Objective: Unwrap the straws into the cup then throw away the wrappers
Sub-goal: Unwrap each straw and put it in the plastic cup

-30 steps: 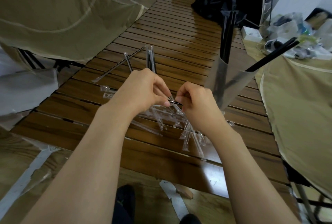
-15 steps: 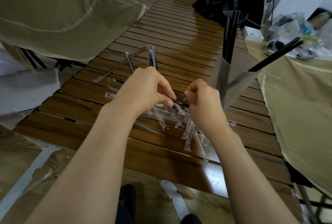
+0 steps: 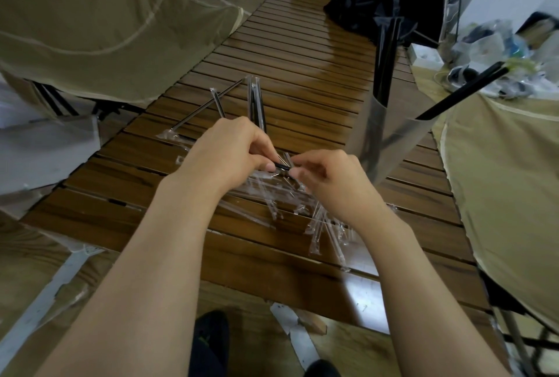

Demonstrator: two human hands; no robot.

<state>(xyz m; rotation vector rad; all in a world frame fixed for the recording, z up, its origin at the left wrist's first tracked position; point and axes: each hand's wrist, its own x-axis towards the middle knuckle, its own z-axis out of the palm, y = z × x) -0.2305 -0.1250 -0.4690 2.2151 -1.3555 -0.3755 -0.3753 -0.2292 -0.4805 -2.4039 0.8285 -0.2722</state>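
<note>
Head view: no brand, label or writing is legible anywhere. A clear cup (image 3: 390, 134) stands on the right part of the slatted wooden table (image 3: 302, 53) and holds several upright black straws (image 3: 385, 53), plus one black straw (image 3: 459, 93) leaning far out to the right. In front of it, the left hand (image 3: 230, 155) and right hand (image 3: 329, 183) meet over the table's middle, each pinching one short black straw end (image 3: 282, 167) between fingertips. Empty clear wrappers (image 3: 320, 222) lie heaped beneath and near the hands. Wrapped straws (image 3: 255, 101) lie farther out, left of the cup.
</note>
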